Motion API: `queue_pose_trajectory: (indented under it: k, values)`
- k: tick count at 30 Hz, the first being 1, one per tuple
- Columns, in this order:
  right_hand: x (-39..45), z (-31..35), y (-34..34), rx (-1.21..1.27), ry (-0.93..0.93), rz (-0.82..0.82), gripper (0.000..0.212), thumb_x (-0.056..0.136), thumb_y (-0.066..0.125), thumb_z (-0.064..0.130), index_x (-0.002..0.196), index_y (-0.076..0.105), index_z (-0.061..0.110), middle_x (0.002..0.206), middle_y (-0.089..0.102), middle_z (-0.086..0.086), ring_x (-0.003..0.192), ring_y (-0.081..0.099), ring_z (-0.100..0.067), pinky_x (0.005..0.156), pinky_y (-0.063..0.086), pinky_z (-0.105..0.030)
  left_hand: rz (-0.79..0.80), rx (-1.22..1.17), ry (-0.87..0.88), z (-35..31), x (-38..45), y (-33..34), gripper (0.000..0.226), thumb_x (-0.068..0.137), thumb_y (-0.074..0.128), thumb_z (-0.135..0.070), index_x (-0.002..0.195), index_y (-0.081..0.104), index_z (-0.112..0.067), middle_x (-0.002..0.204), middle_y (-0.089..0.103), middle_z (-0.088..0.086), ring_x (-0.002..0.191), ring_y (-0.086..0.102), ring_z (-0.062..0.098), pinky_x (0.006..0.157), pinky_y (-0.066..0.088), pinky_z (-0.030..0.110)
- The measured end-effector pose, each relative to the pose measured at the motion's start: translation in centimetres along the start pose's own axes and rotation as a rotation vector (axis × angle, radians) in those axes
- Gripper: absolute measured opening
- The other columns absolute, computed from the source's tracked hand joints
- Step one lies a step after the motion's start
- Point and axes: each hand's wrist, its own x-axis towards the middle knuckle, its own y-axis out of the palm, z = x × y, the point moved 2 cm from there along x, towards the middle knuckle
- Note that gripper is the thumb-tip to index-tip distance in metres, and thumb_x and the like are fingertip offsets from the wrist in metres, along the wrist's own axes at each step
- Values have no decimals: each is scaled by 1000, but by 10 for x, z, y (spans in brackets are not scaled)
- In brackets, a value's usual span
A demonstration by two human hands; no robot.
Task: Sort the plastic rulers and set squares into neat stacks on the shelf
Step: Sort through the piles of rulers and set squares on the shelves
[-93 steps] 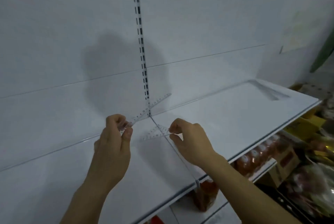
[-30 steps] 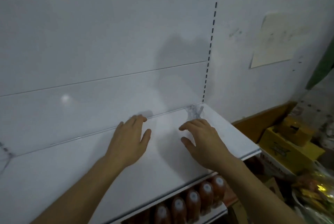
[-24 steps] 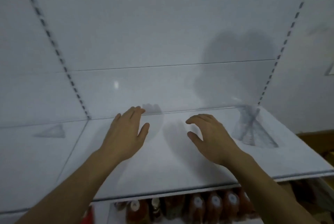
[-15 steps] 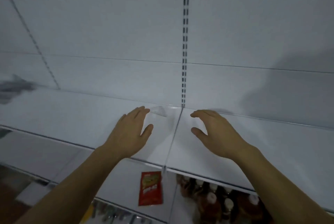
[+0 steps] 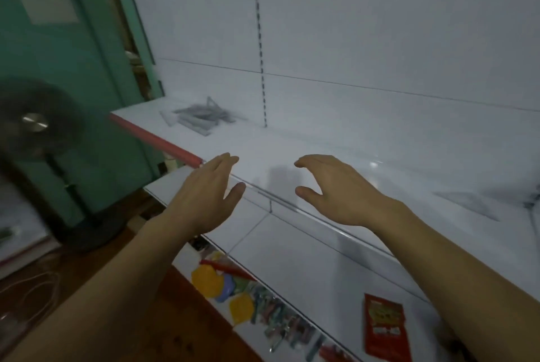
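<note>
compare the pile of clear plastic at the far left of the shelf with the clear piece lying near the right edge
The pile is several blurred pieces heaped at mixed angles; the single set square lies flat alone. The pile sits beyond the left hand, the set square beside the right hand. Both are clear plastic on the shelf, untouched.

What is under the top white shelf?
Under the white shelf sits a lower shelf with a red packet lying on it. Below hang colourful packets. The right arm covers part of it.

White shelf point(image 5: 336, 151), red packet point(image 5: 385, 328), green door point(image 5: 67, 48).
</note>
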Motion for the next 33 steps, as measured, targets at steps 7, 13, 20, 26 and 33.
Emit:
queue_pose_trajectory:
  k: [7,13,20,26,33]
  values:
    - [115,74,53,-14,-216,144,64,101,50,48,155,31,19,160,34,2,144,34,-17,118,29,-35,-60,25,-270,118,-20,-29,58,101,45,-46,152,28,-25,156,37,-1,134,46,19,113,37,42]
    - [223,97,88,-32,-328,186,68,100,51,50,156,28,18,161,31,1,146,31,-19,118,29,-40,-76,88,-384,203,14,-39,60,101,46,-44,153,26,-22,158,33,0,139,38,20,116,32,43]
    - [354,106,122,-12,-370,235,63,101,50,48,153,31,18,156,36,1,141,36,-19,114,34,-41,-46,95,-366,282,103,-53,60,102,47,-42,153,26,-21,158,34,0,139,39,21,115,34,41]
    - [436,113,154,17,-397,265,64,101,50,50,153,32,17,154,38,0,139,39,-19,114,36,-40,-32,78,-334,342,160,-44,58,101,48,-41,153,26,-24,155,38,-2,135,43,19,111,35,36]
    - [499,62,176,30,-248,232,60,100,50,52,150,37,22,145,46,3,131,45,-18,107,41,-39,36,8,-234,405,272,0,65,102,42,-50,158,18,-25,165,17,-4,150,21,17,119,20,34]
